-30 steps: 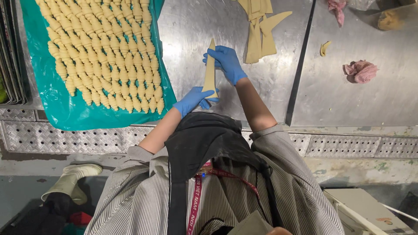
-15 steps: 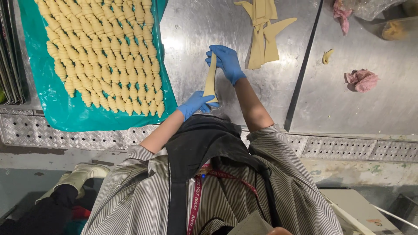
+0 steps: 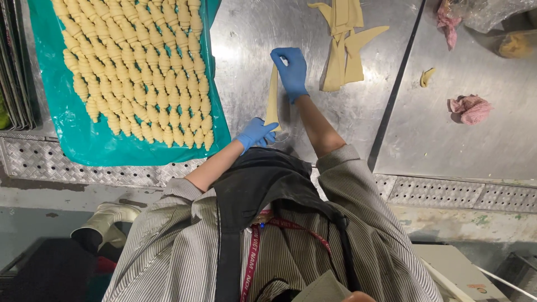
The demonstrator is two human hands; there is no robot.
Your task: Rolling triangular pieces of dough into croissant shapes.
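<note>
Stretching a dough triangle on the steel bench [image 3: 246, 50]

Our left hand [image 3: 254, 133] pinches the dough strip's [image 3: 273, 100] wide end, fingers clamped; our right hand [image 3: 292, 67] grips its tip. Rows of rolled croissants [image 3: 134, 67] fill the teal sheet [image 3: 84, 145]; several cut triangles [image 3: 342, 45] remain unrolled.

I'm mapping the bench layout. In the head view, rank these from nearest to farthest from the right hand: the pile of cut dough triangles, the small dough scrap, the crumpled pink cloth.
From the right hand:
1. Pile of cut dough triangles, just right of it.
2. Small dough scrap, past the table seam.
3. Crumpled pink cloth, farthest right.
</note>
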